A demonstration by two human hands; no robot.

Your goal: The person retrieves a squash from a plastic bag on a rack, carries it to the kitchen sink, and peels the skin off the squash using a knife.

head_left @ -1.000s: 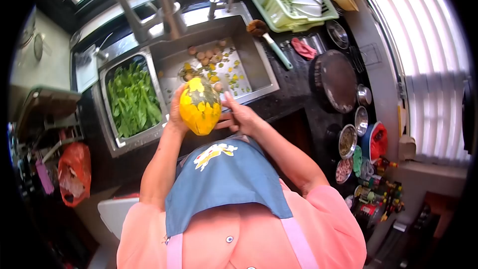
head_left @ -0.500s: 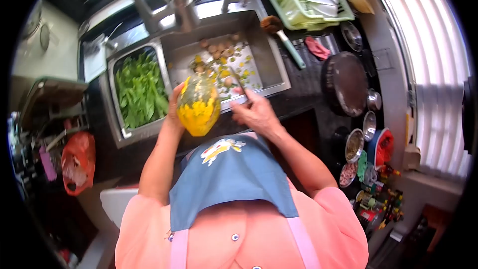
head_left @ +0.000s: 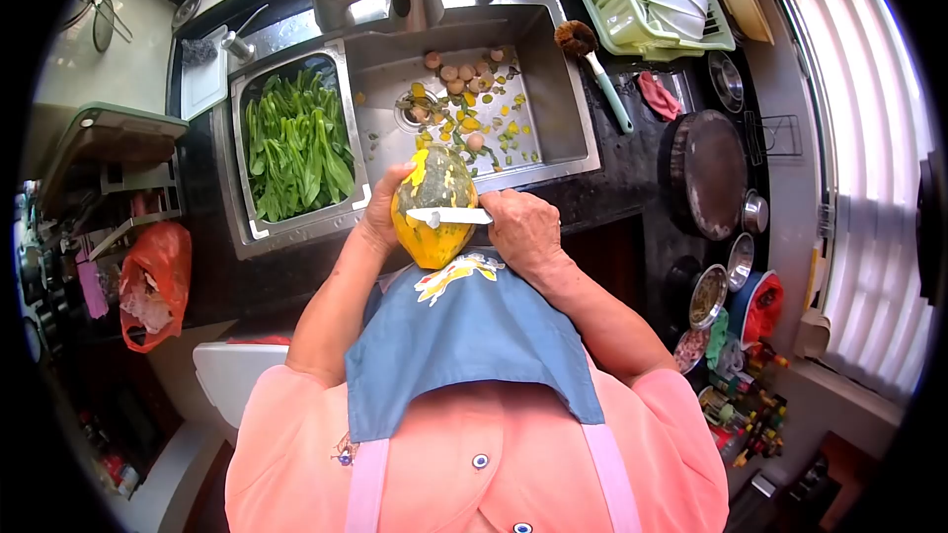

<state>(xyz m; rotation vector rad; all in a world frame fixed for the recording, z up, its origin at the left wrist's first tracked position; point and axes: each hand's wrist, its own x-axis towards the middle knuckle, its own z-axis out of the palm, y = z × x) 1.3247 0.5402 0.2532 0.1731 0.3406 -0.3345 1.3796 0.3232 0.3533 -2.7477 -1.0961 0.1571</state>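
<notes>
My left hand point(head_left: 381, 209) grips the left side of a pumpkin point(head_left: 449, 181), holding it up in front of the apron at the sink's near edge. Mottled green rind covers its upper part, while orange-yellow flesh is bared lower down and in patches. In my right hand point(head_left: 523, 230) is a knife point(head_left: 447, 216), its pale blade lying flat across the pumpkin's face and pointing left. The fingers are wrapped round the handle, which they mostly hide. Beyond the pumpkin, scraps of peel point(head_left: 513, 128) and several eggshells point(head_left: 464, 76) lie in the sink basin point(head_left: 553, 89).
Leafy greens point(head_left: 296, 138) fill the smaller basin at left. A brush point(head_left: 602, 79) lies right of the sink, near a green dish rack point(head_left: 632, 25). Farther right are a dark round pan point(head_left: 707, 175) and several metal bowls point(head_left: 708, 296). A red plastic bag point(head_left: 155, 281) hangs at left.
The knife has gone from pointing away over the sink to lying across the pumpkin. My right hand has closed in on the pumpkin. The view has shifted slightly.
</notes>
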